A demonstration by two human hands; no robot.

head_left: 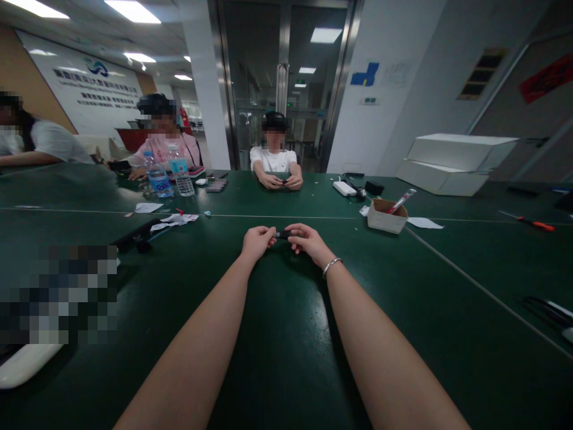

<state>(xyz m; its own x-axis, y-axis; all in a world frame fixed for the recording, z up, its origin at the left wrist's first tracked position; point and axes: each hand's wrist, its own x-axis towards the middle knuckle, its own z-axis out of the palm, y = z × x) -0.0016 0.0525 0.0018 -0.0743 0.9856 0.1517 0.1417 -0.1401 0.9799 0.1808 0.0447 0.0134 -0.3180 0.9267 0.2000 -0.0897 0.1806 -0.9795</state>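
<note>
Both of my arms reach forward over the green tabletop [286, 310]. Between my hands is a small dark stick-like object [283, 235] with a greyish left end; its exact kind is too small to make out. My left hand [258, 243] pinches the grey end between thumb and fingers. On the black end, the fingers of my right hand [310, 242] are closed, and a silver bracelet [332, 267] circles that wrist. The fingers hide part of the object.
Right of my hands stands a small cardboard box [387, 218] with a stick-like item in it. White boxes [452, 164], a screwdriver [539, 225] and a white charger [344, 189] lie beyond. Bottles [181, 173] stand back left. A person [274, 158] sits opposite.
</note>
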